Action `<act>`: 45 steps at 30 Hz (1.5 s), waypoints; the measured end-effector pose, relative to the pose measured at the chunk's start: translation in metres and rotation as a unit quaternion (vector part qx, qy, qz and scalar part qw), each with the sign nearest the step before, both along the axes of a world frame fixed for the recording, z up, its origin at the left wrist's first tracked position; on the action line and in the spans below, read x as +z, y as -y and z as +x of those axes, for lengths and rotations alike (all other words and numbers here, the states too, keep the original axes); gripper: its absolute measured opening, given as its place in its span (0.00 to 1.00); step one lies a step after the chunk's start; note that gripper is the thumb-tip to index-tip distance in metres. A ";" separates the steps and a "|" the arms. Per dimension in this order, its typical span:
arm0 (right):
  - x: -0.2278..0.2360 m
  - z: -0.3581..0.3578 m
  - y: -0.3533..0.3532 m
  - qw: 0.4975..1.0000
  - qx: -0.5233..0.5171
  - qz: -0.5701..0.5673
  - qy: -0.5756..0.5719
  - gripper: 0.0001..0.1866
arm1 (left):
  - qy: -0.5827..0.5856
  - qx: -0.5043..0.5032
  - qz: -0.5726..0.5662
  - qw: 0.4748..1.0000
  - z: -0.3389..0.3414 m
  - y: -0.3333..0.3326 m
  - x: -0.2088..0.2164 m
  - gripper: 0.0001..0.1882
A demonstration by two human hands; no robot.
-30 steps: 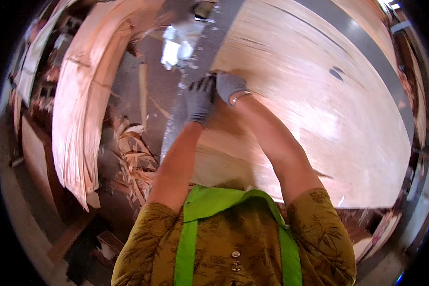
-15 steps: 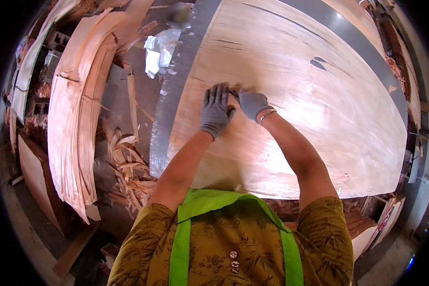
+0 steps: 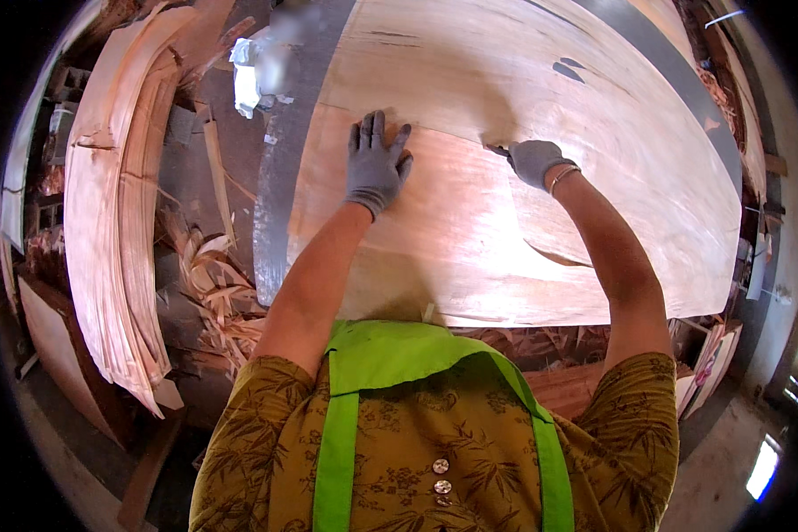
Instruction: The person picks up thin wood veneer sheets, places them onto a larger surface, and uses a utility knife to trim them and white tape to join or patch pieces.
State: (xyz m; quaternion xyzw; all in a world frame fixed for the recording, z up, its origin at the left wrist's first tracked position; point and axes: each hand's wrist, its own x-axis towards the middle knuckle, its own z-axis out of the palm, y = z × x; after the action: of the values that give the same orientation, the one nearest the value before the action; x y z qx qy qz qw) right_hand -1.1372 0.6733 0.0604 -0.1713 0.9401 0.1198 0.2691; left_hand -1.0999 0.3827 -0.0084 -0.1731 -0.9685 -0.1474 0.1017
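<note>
Both hands wear grey gloves. Left hand (image 3: pixel 377 164) lies flat with its fingers spread wide, pressing down on a big thin wood sheet (image 3: pixel 470 239); it holds nothing. Right hand (image 3: pixel 534 161) is curled into a fist around a small dark tool (image 3: pixel 498 151), and the tip of the tool touches the wood just beside a seam where one sheet lies over another. The two hands are well apart, with bare wood between them.

The sheet spreads far past both hands, up and to the right, so there is lots of open wood there. Its near edge is close to the person's body. A grey strip (image 3: pixel 279 213) runs along its left edge. Left of that sit wood scraps (image 3: pixel 208 293) and a tall stack of thin curved sheets (image 3: pixel 115 239).
</note>
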 end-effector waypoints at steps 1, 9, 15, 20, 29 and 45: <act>-0.004 0.000 0.000 1.000 -0.005 0.008 0.002 0.13 | 0.003 0.001 0.000 1.000 0.000 0.000 0.000 0.25; -0.028 0.061 0.023 0.974 -0.202 -0.071 -0.078 0.16 | 0.020 0.004 -0.019 1.000 0.002 0.003 0.002 0.27; -0.037 0.116 0.025 0.963 -0.251 -0.032 -0.094 0.21 | 0.035 0.002 -0.015 0.999 0.001 0.002 0.005 0.29; -0.025 0.186 0.020 0.939 -0.298 -0.107 -0.136 0.21 | 0.047 0.008 -0.054 0.997 0.001 -0.001 0.013 0.29; -0.051 0.309 -0.018 0.918 -0.385 -0.039 -0.086 0.14 | 0.032 0.009 -0.032 0.999 0.002 0.003 0.003 0.28; -0.019 0.177 0.156 0.930 -0.055 -0.307 -0.197 0.07 | 0.030 0.106 0.322 0.940 0.030 0.203 0.056 0.11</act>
State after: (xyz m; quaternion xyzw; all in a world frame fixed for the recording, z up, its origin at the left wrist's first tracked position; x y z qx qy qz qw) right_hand -0.9602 0.5174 0.0418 -0.1667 0.9731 -0.1581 0.0188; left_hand -1.0701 0.1796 0.0472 -0.0231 -0.8844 -0.4453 0.1380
